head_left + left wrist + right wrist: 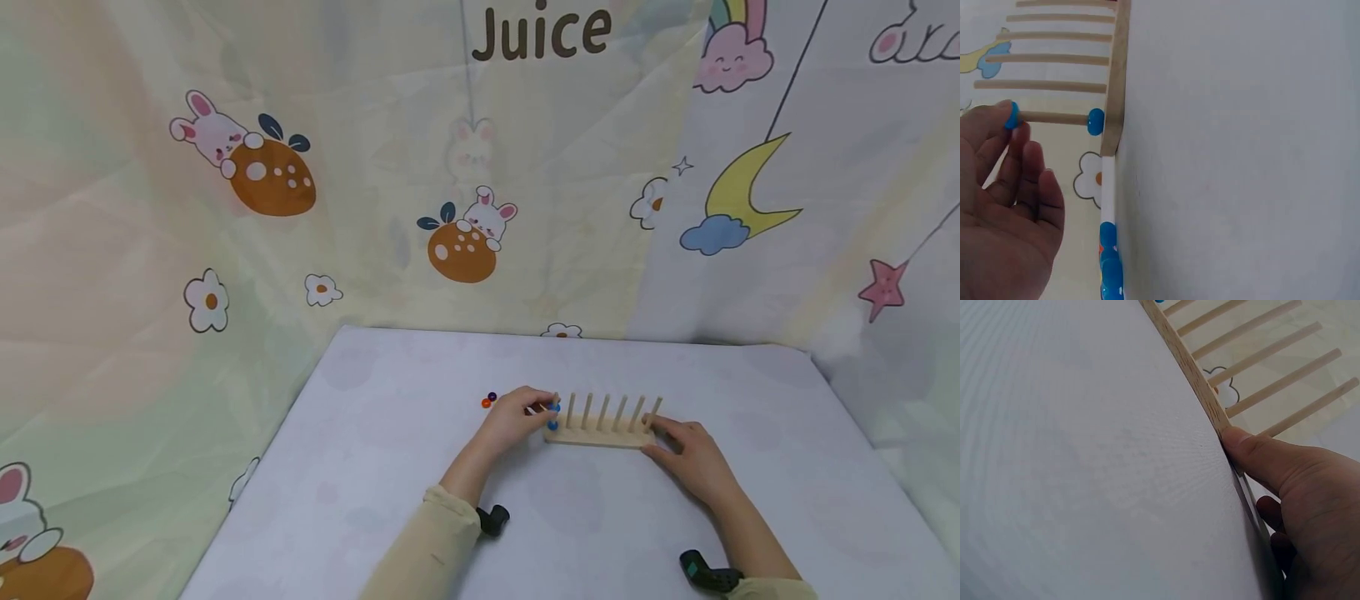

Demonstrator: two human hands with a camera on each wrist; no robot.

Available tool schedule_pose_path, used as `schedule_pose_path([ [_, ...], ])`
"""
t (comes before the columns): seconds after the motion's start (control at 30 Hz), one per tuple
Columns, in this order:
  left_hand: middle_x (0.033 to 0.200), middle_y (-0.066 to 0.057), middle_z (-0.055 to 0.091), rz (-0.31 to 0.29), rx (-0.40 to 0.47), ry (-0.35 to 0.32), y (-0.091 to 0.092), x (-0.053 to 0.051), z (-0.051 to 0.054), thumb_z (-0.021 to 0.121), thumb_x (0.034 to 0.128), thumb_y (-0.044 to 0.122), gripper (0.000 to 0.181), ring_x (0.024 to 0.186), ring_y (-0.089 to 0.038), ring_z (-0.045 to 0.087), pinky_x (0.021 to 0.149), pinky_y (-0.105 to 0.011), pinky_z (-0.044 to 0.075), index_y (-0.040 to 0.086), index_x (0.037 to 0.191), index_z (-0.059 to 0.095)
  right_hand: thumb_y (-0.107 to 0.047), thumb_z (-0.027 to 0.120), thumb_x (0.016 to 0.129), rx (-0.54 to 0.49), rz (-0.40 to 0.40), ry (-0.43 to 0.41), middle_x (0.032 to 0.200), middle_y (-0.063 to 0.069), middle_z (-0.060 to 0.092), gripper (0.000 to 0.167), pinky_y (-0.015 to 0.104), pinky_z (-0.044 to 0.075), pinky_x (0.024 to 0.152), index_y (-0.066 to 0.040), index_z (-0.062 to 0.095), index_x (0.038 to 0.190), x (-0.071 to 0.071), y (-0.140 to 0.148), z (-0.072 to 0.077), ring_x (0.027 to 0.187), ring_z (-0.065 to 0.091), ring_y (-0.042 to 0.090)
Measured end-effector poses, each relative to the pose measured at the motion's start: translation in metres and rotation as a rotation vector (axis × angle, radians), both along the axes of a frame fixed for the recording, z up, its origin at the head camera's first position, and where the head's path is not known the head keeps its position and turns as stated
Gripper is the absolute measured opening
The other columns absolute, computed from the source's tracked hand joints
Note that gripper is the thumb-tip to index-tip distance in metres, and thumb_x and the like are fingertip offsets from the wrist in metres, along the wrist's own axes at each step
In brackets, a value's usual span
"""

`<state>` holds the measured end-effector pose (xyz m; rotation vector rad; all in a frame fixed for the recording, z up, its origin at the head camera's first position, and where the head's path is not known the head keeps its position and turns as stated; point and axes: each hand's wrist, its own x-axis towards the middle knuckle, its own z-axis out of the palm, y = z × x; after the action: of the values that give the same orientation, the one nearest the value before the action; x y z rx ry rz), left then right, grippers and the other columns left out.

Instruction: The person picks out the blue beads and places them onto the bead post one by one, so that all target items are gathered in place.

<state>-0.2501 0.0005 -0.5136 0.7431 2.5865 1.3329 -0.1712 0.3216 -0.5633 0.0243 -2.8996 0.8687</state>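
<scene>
A wooden peg board (600,437) stands on the table, with a row of several upright pegs. At its left end, my left hand (512,422) pinches a blue bead (1013,115) between thumb and index finger around the upper part of the end peg. Another blue bead (1095,122) sits at the bottom of that same peg, against the base. My right hand (693,462) holds the board's right end, its thumb (1247,447) along the base's near edge. Part of the right fingers is hidden behind the board.
Left of the board lie an orange bead (486,403) and a dark bead (492,397). Several blue beads (1112,275) show low in the left wrist view. The white table (570,517) meets a printed cloth backdrop (375,250) at its far edge.
</scene>
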Motion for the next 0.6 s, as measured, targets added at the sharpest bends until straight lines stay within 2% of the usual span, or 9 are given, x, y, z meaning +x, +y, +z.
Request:
schedule_pose_path([
  [0.27, 0.112, 0.001, 0.065, -0.023, 0.007, -0.084, 0.000, 0.003, -0.010, 0.067, 0.0942, 0.025, 0.032, 0.095, -0.006, 0.059, 0.077, -0.021, 0.050, 0.018, 0.125, 0.068, -0.045, 0.071, 0.089, 0.007, 0.002, 0.006, 0.132, 0.021, 0.060, 0.061, 0.063, 0.042, 0.094, -0.011, 0.057, 0.137, 0.000, 0.000, 0.000, 0.117, 0.051, 0.042],
  [0.47, 0.119, 0.001, 0.065, -0.024, -0.016, -0.158, -0.002, 0.005, -0.017, 0.066, 0.0947, 0.024, 0.036, 0.100, -0.009, 0.059, 0.083, -0.025, 0.052, 0.017, 0.130, 0.065, -0.045, 0.071, 0.089, 0.008, 0.002, -0.001, 0.131, 0.022, 0.060, 0.061, 0.063, 0.043, 0.093, -0.010, 0.057, 0.137, -0.001, 0.000, 0.001, 0.117, 0.052, 0.042],
  [0.6, 0.117, 0.003, 0.065, -0.022, -0.032, -0.176, -0.003, 0.004, -0.021, 0.067, 0.0945, 0.026, 0.037, 0.100, -0.008, 0.058, 0.088, -0.028, 0.053, 0.018, 0.131, 0.065, -0.043, 0.071, 0.089, 0.008, 0.008, 0.009, 0.131, 0.022, 0.060, 0.060, 0.063, 0.043, 0.092, -0.010, 0.057, 0.137, 0.000, 0.000, 0.001, 0.116, 0.052, 0.042],
])
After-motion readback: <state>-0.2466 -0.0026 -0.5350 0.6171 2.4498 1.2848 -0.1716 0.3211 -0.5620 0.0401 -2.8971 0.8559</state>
